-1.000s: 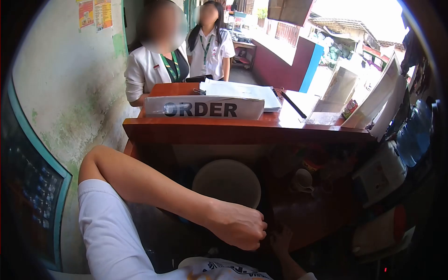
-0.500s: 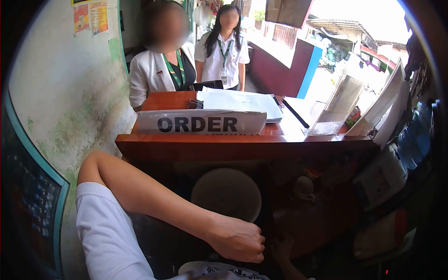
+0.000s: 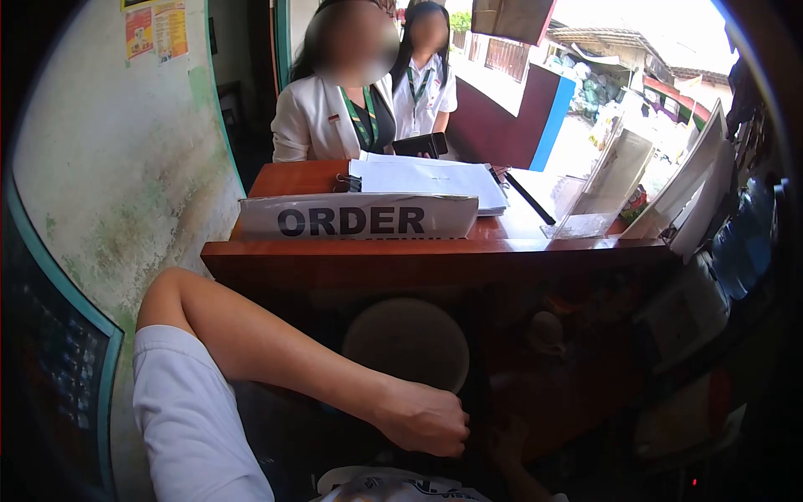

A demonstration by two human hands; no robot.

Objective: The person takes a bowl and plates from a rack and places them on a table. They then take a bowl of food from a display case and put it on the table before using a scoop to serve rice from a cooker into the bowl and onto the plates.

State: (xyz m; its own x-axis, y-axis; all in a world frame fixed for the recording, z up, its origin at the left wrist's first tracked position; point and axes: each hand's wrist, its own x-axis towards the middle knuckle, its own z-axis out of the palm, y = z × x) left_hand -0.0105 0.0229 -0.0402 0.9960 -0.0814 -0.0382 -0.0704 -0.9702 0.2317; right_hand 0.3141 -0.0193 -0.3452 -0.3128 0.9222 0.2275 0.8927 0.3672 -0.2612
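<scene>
Nearest, keeps the left hand [image 3: 427, 418] balled in a loose fist over the lap, fingers curled in, nothing visible between them; hardly shifted from half a second ago. Just to its right, shows only dim fingers of the right hand [image 3: 507, 439] in the shadow under the counter; cannot tell whether spread or closed. Just above the fist and apart from it, in the dark recess: a pale round disc [image 3: 407, 345], same place as before, and a small pale cup [image 3: 545, 331] off to its right. Higher up, carries on the wooden counter [image 3: 435, 251] the ORDER sign [image 3: 355, 219], a clipped stack of papers [image 3: 428, 179] behind it, a black pen [image 3: 527, 197] and a clear stand [image 3: 606, 180] to the right. Beyond, differs most: puts the person in the white jacket [image 3: 322, 125] further right than before, now at the counter's far edge, half covering the second person [image 3: 428, 88]. Between them, just above the papers, a dark phone [image 3: 418, 145]; cannot tell whose hand holds it.
</scene>
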